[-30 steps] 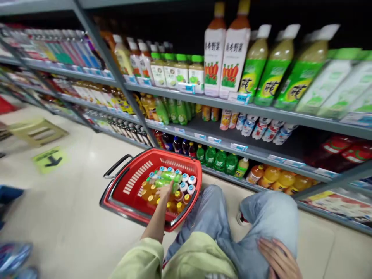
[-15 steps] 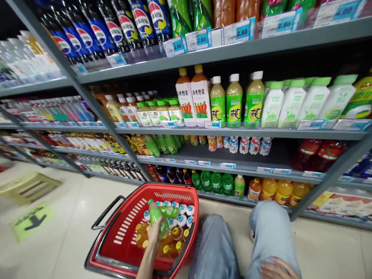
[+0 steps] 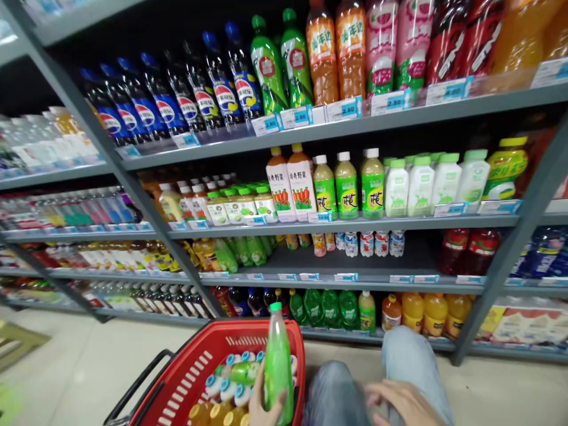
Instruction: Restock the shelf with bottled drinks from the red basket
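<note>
My left hand (image 3: 263,397) is wrapped round the lower part of a green drink bottle (image 3: 278,355) with a green cap, holding it upright over the right side of the red shopping basket (image 3: 177,378). In the basket lie another green bottle (image 3: 242,373), several white bottles with blue caps (image 3: 228,389) and several yellow-orange drink bottles (image 3: 220,411). My right hand (image 3: 399,401) is by my right knee, slightly blurred, its fingers apart and holding nothing.
Shelves of bottled drinks stand ahead, with price tags along the shelf edges (image 3: 346,223). Green bottles (image 3: 329,306) and orange juice bottles (image 3: 412,312) line the lowest shelf. The basket's black handle (image 3: 137,384) sticks out to the left. A yellowish stool (image 3: 20,343) is at the far left.
My left hand has lifted the green bottle from among the drinks in the basket, turning it upright. My right hand has come off my thigh and moved left. The view has tilted up.
</note>
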Demonstrator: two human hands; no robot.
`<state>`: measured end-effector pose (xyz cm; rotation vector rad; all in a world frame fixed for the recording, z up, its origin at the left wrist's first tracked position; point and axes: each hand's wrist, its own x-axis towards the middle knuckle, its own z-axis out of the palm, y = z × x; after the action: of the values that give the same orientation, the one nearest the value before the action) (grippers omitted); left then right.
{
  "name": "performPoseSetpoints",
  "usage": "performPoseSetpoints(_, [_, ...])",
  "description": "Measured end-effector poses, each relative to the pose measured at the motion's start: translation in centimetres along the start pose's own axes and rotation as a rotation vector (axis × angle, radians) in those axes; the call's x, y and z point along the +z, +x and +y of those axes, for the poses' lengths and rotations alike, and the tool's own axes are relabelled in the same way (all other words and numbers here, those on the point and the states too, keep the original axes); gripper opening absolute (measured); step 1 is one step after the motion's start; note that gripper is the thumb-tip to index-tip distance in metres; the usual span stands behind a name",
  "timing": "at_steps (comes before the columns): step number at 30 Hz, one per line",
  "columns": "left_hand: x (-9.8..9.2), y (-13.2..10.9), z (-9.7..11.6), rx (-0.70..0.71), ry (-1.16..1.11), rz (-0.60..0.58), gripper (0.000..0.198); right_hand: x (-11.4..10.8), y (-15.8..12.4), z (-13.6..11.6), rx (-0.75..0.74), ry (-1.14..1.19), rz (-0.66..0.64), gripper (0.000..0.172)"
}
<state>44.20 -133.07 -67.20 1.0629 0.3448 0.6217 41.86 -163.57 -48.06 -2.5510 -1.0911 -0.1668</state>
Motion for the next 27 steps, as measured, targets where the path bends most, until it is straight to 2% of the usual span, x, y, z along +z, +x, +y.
performPoseSetpoints(2, [1.9, -1.3, 1.1, 0.082, -0.069, -0.074, 0.091, -0.1, 3.5, -1.6, 0.138, 0.196, 0.031, 0.056])
performPoseSetpoints(5, [5.3, -3.8, 2.4, 0.140, -0.187, -0.218, 0.094, -0.1, 9.0, -3.9, 0.070, 0.621, 0.087, 0.073])
performPoseSetpoints(8, [9.0, -6.4, 3.9, 0.128, -0.301, -0.304, 0.097, -0.1, 13.3, -5.8, 0.013, 0.990, 0.087, 0.068])
performPoseSetpoints(11, [11.9, -7.5, 6.2, 0.109, -0.371, -0.304, 0.097, -1.0, 16.3, -7.1, 0.022, 1.215, 0.120, 0.045])
performPoseSetpoints(13, [13.0, -6.8, 7.9, 0.102, -0.411, -0.340, 0.096, -2.2, 17.8, -7.5, -0.007, 1.290, 0.139, 0.040])
performPoseSetpoints(16, [13.9, -4.3, 9.9, 0.025, -0.507, -0.524, 0.093, -4.6, 20.2, -7.3, -0.081, 1.371, 0.212, 0.037])
performPoseSetpoints(18, [14.4, -2.5, 10.3, -0.064, -0.569, -0.657, 0.094, -5.8, 22.0, -6.6, -0.107, 1.415, 0.291, 0.034])
performPoseSetpoints(20, [14.9, -1.1, 10.1, -0.130, -0.596, -0.737, 0.097, -6.6, 24.0, -5.5, -0.100, 1.450, 0.348, 0.033])
performPoseSetpoints(23, [15.8, 0.0, 9.0, -0.147, -0.562, -0.732, 0.099, -6.5, 26.6, -3.4, -0.047, 1.483, 0.360, 0.031])
performPoseSetpoints(27, [17.0, 0.5, 7.7, -0.159, -0.451, -0.648, 0.087, -5.6, 28.5, -0.7, 0.050, 1.448, 0.270, 0.033])
